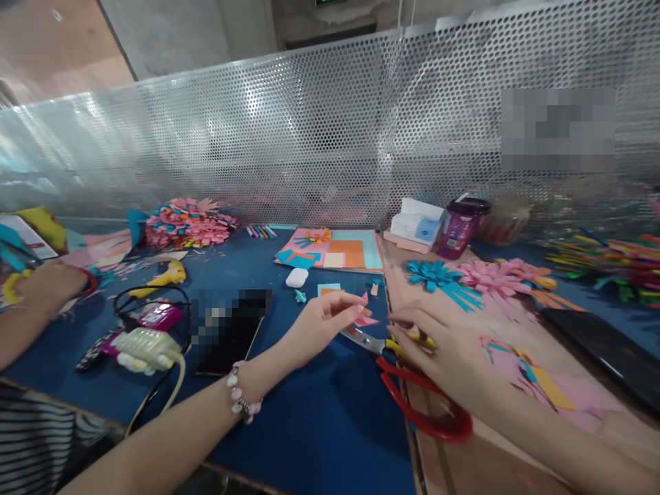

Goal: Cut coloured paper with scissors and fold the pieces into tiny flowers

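Observation:
My left hand (330,320), with a beaded bracelet at its wrist, pinches a small folded piece of pink paper (367,320) between thumb and fingers. My right hand (438,337) is just to the right of it, fingers stretched out and apart, with nothing visible in them. Partly under that hand lies a pair of scissors (402,392) with red and yellow handles, blades pointing left; whether the hand touches them I cannot tell. Close by on the blue table are a small teal folded paper (300,296) and blue and orange paper squares (328,289).
Paper sheets (355,253) lie ahead, near a white case (296,277). Paper flowers (433,275) and a purple cup (460,230) are at right. At left are a phone (232,340), a power strip (149,349), a yellow glue gun (162,277) and another person's hand (49,283).

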`<state>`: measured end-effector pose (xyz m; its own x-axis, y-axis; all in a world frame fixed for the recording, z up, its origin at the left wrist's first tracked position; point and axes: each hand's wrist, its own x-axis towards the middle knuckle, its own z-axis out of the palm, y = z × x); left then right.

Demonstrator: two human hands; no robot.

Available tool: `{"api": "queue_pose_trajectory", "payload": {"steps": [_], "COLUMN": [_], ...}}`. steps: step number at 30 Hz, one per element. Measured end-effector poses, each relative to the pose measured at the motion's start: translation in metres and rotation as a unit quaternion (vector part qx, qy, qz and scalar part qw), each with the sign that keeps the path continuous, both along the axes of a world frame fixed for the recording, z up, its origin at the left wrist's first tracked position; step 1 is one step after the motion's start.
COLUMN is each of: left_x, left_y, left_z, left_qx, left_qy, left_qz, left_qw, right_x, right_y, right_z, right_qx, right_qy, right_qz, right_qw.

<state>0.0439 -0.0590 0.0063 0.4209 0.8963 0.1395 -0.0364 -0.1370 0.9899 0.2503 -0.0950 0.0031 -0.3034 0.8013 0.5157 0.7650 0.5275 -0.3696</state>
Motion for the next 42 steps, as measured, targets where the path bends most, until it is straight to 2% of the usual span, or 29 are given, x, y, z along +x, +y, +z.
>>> {"api": "queue_pose_trajectory", "payload": {"steps": [3,6,13,20,25,29,33,36,38,42], "left_x": [0.001,0.001,-0.001,-0.004,-0.005,-0.005,-0.004,-0.004,-0.004,-0.003], "left_y": [0.001,0.002,0.006,0.011,0.013,0.013,0.012,0.01,0.008,0.005], "left_z": [-0.001,-0.004,-0.01,-0.011,-0.012,-0.012,-0.011,-0.009,-0.008,-0.006], "left_qx": [0.022,0.032,0.052,0.064,0.071,0.052,0.02,0.002,-0.007,-0.003], "left_qy": [0.014,0.019,0.022,0.032,0.034,0.025,0.016,-0.002,-0.014,-0.028], "left_qz": [-0.017,-0.026,-0.013,-0.01,0.005,0.005,0.015,0.019,0.016,0.009], "left_qw": [1.0,0.999,0.998,0.997,0.997,0.998,1.0,1.0,1.0,1.0], "right_x": [-0.011,-0.023,-0.036,-0.037,-0.036,-0.034,-0.031,-0.029,-0.029,-0.029], "right_y": [0.001,-0.001,-0.002,0.001,0.006,0.008,0.006,0.008,0.011,0.012], "right_z": [0.006,0.012,0.017,0.017,0.007,-0.001,-0.001,-0.006,-0.01,-0.01], "right_qx": [0.0,-0.016,-0.04,-0.123,-0.179,-0.168,-0.16,-0.12,-0.103,-0.115], "right_qy": [0.03,0.042,0.086,0.198,0.271,0.334,0.283,0.241,0.237,0.253], "right_qz": [0.04,0.047,-0.024,-0.052,-0.014,0.04,0.058,0.098,0.122,0.106], "right_qw": [0.999,0.998,0.995,0.971,0.946,0.926,0.944,0.958,0.958,0.955]}}
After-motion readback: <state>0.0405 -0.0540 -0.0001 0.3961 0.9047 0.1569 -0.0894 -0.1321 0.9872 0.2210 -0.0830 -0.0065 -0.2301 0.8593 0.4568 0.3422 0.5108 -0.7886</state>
